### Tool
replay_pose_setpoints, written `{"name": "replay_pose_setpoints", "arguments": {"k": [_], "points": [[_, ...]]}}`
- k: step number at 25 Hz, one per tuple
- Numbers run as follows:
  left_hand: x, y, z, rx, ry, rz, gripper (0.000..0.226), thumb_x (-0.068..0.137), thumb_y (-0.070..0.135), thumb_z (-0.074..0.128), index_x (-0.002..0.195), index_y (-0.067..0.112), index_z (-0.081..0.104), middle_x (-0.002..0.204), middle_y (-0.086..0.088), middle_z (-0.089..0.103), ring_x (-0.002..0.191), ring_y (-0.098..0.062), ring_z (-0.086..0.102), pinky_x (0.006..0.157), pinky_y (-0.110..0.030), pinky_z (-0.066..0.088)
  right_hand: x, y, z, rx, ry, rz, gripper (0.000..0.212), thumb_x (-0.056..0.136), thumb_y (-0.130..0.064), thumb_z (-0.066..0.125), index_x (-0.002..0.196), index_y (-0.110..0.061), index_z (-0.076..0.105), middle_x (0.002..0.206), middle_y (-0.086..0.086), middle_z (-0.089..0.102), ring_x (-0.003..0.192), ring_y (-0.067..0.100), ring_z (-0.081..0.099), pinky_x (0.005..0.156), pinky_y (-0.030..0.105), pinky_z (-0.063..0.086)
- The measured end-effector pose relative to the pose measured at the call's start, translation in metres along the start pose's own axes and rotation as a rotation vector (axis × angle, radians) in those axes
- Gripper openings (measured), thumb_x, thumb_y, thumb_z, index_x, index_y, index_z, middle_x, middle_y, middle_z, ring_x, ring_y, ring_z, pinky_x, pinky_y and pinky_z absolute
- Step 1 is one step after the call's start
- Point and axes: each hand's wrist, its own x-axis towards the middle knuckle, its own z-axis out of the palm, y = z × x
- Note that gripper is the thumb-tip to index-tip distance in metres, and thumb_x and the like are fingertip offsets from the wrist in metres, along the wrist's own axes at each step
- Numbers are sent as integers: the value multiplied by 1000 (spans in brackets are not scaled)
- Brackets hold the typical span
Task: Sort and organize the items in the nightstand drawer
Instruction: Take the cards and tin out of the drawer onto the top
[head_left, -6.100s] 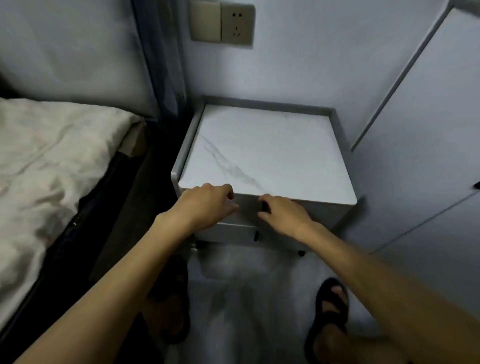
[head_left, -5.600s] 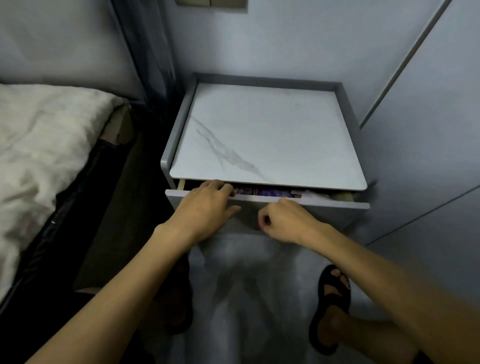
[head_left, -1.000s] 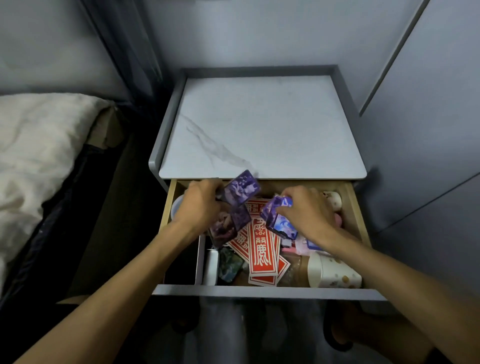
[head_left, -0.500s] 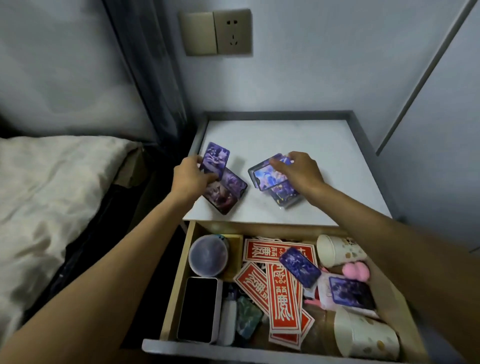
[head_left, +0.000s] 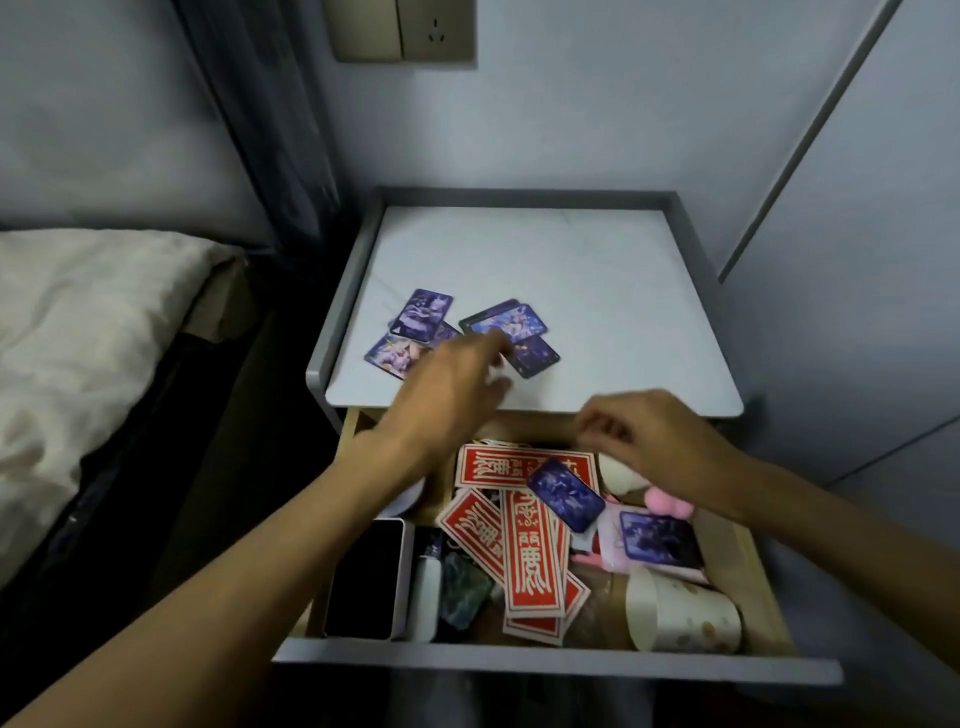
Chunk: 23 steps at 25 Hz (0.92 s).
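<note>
**Cards on top, drawer open below**

The red cards (head_left: 530, 551) in the pulled-out drawer (head_left: 545, 662) bear white stylised characters that cannot be made out. The purple cards' print is too blurred to read. Two loose clusters of purple cards (head_left: 418, 327) lie on the nightstand top (head_left: 597, 249) near its front left. Its back half and right side are bare, with a raised grey rim on three sides. Another purple card (head_left: 566, 493) rests on the red ones, and a paper cup (head_left: 680, 613) lies on its side at the front right. The left hand (head_left: 447, 387) hovers over the top's front edge, fingers loosely extended and holding nothing. The right hand (head_left: 652, 436) hangs over the drawer's back, fingers loosely curled, with nothing visible in them.
</note>
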Motion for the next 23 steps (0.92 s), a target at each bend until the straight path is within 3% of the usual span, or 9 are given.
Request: {"name": "replay_pose_setpoints", "arguments": {"k": [3, 5, 10, 15, 20, 23], "points": [[-27, 33, 38, 57, -352, 247, 37, 88, 31, 63, 123, 21, 57, 119, -3, 65, 104, -24, 63, 81, -39, 52, -46, 17, 18, -401, -426, 25, 27, 90, -36, 65, 116, -28, 64, 112, -7, 67, 96, 10, 62, 84, 26, 51], [-35, 36, 70, 124, -497, 279, 43, 89, 29, 65, 129, 18, 55, 129, -7, 61, 113, -27, 59, 89, -38, 50, -62, 29, 35, -526, -492, 42, 39, 90, -35, 63, 128, -27, 57, 126, -4, 61, 107, 16, 59, 91, 32, 50], [-28, 28, 119, 293, -493, 338, 50, 92, 26, 61, 140, 18, 48, 147, -7, 45, 132, -30, 42, 105, -41, 40, -70, 48, 52, -585, -397, 40, 59, 88, -32, 67, 142, -21, 43, 138, 0, 51, 116, 19, 56, 90, 33, 48], [-15, 27, 130, 410, -480, 352, 42, 94, 23, 56, 136, 17, 51, 136, -11, 49, 124, -32, 48, 102, -39, 40, -65, 48, 54, -511, -368, 87, 67, 83, -37, 72, 141, -22, 41, 135, 3, 45, 110, 21, 56, 91, 33, 48], [-14, 28, 122, 401, -440, 309, 42, 89, 39, 63, 122, 15, 59, 129, -11, 51, 115, -30, 52, 93, -39, 43, -61, 40, 47, -529, -300, 52, 45, 83, -41, 73, 121, -20, 62, 121, -2, 54, 106, 16, 54, 82, 28, 44], [-19, 26, 97, 218, -351, 169, 27, 87, 41, 63, 109, 24, 62, 114, -6, 65, 98, -30, 64, 74, -37, 50, -54, 26, 44, -273, -167, 40, 31, 83, -45, 71, 106, -25, 69, 123, -10, 50, 112, 8, 45, 86, 23, 35]]}}
